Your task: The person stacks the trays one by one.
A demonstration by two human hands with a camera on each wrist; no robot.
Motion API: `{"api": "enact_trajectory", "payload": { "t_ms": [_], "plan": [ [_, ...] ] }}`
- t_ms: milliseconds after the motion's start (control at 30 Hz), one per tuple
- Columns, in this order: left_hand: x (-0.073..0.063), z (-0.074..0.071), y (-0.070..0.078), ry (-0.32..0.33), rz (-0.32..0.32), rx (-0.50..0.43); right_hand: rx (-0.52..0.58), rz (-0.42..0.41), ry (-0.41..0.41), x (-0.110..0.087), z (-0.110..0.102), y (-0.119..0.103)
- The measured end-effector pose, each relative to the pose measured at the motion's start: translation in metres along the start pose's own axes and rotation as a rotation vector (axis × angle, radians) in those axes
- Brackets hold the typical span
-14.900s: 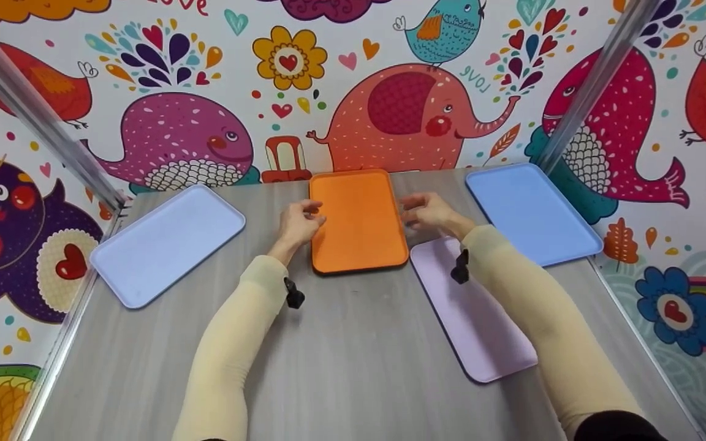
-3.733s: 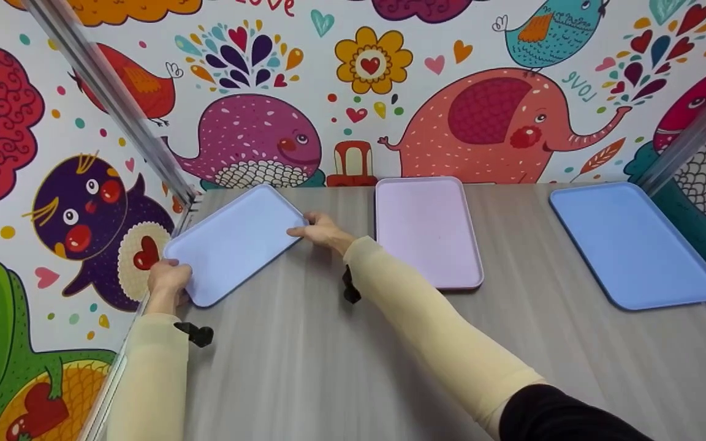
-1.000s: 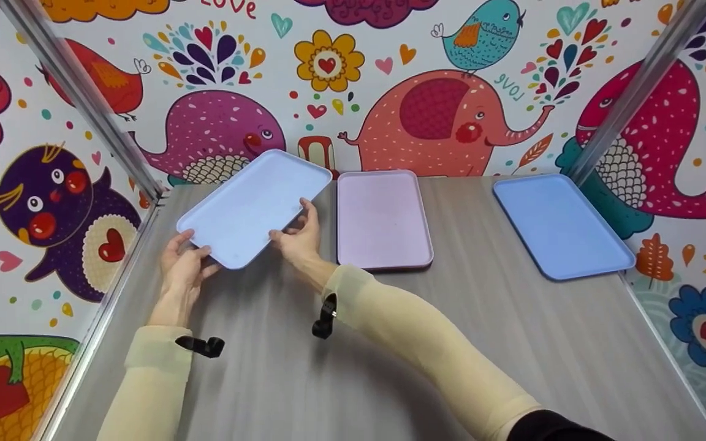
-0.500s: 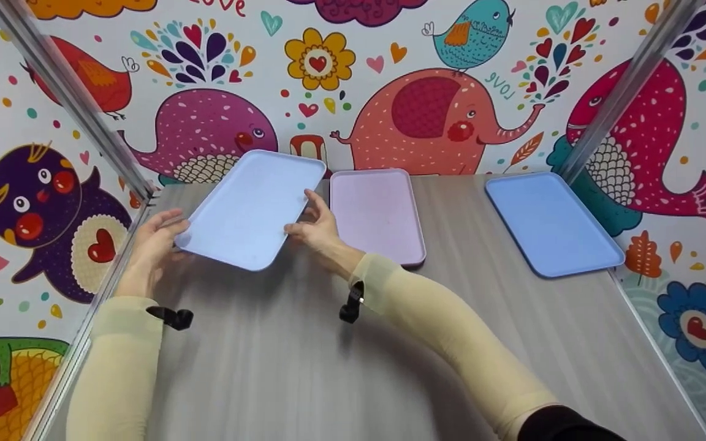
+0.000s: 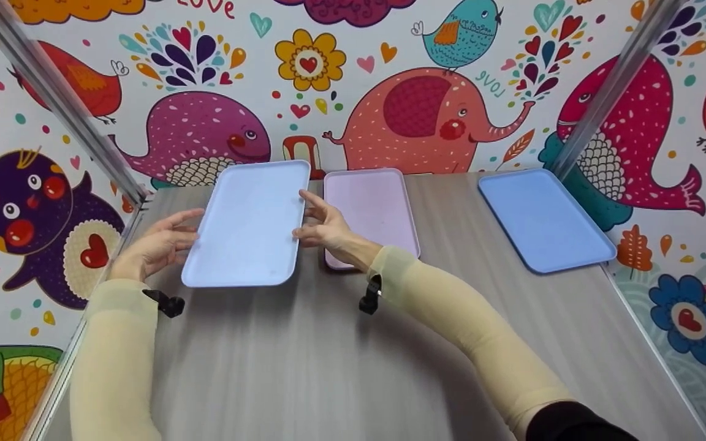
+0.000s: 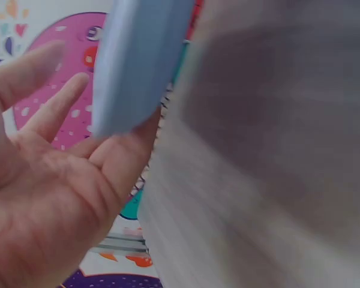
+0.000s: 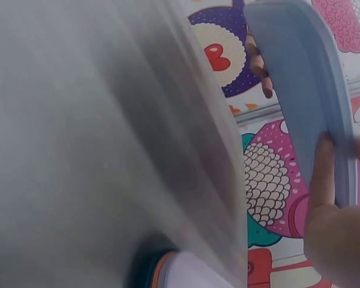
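Note:
A pale blue rectangular tray (image 5: 249,226) is held off the table, tilted, its surface facing me. My right hand (image 5: 334,229) pinches its right edge; in the right wrist view a finger (image 7: 324,168) lies along the underside. At the left edge, my left hand (image 5: 160,242) touches the tray with extended fingers. In the left wrist view the tray's corner (image 6: 129,90) rests against the fingers, with the thumb apart. Just right of it, a lilac tray (image 5: 377,214) lies on top of other trays; orange and dark rims (image 7: 159,267) show beneath it in the right wrist view.
A blue tray (image 5: 546,220) lies slanted at the right rear of the grey wooden table (image 5: 304,373). Cartoon-printed walls (image 5: 377,37) stand behind and at both sides, with metal posts (image 5: 610,92) at the corners.
The pale blue tray was lifted from the left rear, then turned upright and drawn nearer the lilac one. Earlier, the lilac tray went onto the orange one. The left hand's grip has loosened.

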State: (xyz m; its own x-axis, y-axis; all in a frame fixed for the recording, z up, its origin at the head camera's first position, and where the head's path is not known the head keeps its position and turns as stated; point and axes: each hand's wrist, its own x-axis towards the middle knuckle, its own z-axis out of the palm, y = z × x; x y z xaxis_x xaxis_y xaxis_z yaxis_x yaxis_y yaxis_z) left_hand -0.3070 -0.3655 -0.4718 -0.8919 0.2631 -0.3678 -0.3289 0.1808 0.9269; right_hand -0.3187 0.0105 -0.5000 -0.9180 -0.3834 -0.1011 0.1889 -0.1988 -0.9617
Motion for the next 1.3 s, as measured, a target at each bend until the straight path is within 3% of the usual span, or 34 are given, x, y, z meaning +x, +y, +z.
{"api": "enact_trajectory", "payload": {
  "t_ms": [200, 467, 700, 1100, 1300],
  "plan": [
    [0.006, 0.006, -0.006, -0.019, 0.016, 0.045, 0.017, 0.029, -0.025, -0.001, -0.015, 0.001],
    [0.015, 0.02, 0.006, -0.046, 0.069, 0.026, 0.041, 0.007, -0.01, -0.002, -0.038, -0.008],
    [0.027, 0.044, 0.013, -0.039, 0.06, 0.086, 0.017, 0.006, 0.01, -0.006, -0.066, -0.014],
    [0.054, 0.088, 0.02, -0.034, 0.106, 0.046, -0.054, 0.022, 0.086, -0.017, -0.113, -0.023],
    [0.068, 0.114, 0.018, -0.029, 0.127, 0.032, -0.157, 0.019, 0.1, -0.022, -0.138, -0.029]
  ]
}}
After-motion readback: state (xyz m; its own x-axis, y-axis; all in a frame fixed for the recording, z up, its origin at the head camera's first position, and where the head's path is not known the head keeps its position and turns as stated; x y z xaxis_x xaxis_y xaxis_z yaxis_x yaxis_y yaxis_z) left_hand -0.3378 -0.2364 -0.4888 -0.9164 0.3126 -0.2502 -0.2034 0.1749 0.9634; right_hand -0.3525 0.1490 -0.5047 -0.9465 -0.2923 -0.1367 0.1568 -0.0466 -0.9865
